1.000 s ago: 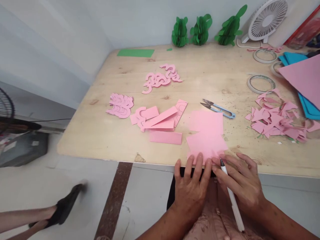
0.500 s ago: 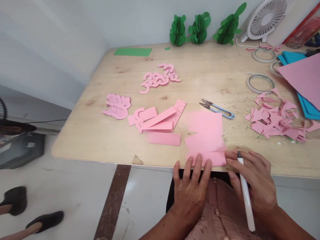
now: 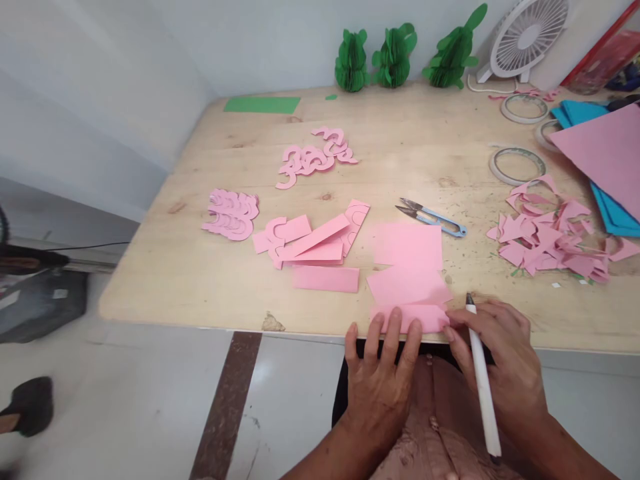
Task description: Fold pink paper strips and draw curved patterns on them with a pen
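At the table's front edge lies a folded pink paper strip (image 3: 415,316). The spread fingers of my left hand (image 3: 383,370) press flat on its left part. My right hand (image 3: 507,363) pinches the strip's right end between thumb and forefinger. That same hand also holds a white marker pen (image 3: 482,383), dark tip upward, across its fingers. Just beyond the strip are two pink paper sheets (image 3: 407,245), partly overlapping. Blue thread snips (image 3: 440,221) rest behind them. To the left lie more folded pink strips (image 3: 325,278), some with drawn curves.
Cut pink curved pieces (image 3: 315,159) and a stacked bunch (image 3: 231,213) lie left. Pink scraps (image 3: 555,237), tape rolls (image 3: 517,165) and blue sheets (image 3: 617,207) are on the right. Green paper figures (image 3: 351,63) and a fan (image 3: 527,40) stand along the wall. A person's shoe (image 3: 33,403) shows lower left.
My right hand has moved slightly left with the marker pen, and its thumb and forefinger have closed on the strip's right end. My left hand stays in place. The bystander's feet have shifted.
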Motion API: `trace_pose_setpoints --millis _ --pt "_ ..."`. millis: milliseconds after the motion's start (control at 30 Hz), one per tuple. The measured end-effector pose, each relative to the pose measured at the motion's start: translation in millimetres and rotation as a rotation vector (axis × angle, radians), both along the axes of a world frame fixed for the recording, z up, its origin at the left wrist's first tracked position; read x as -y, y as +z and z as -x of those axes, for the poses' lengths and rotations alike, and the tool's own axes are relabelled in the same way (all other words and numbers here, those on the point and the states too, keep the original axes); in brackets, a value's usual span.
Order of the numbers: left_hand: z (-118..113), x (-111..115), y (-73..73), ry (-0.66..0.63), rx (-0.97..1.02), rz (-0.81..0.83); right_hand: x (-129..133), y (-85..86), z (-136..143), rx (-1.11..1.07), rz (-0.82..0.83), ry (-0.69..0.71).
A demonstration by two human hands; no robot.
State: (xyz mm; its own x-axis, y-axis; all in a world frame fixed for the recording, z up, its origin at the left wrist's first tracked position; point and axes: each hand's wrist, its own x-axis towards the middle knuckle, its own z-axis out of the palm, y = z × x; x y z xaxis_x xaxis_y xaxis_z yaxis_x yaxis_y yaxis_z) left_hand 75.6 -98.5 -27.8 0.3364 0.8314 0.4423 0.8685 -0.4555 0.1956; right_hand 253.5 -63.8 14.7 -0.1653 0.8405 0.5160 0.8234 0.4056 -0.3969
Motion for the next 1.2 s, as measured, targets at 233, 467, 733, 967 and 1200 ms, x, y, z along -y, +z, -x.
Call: trace_pose_setpoints --millis 233,467,733,967,1200 --pt "0.6 0.5 0.4 -0.008 0.0 0.014 -4.2 4.5 6.6 0.012 0.027 -0.017" --pt "1.5 -0.2 1.0 -0.007 0.0 0.016 -7.9 6.0 8.6 0.035 0.031 -0.015" --pt "3.2 -2.1 2.5 -0.016 -0.001 0.017 -9.9 8.6 9.4 0.081 0.051 -0.006" --pt "4.0 -1.8 3.0 -0.023 0.008 0.029 -11.6 10.7 9.5 0.123 0.063 0.034" --pt "6.4 -2.8 5.1 -0.029 0.016 0.048 -11.9 13.4 10.3 0.112 0.078 0.043"
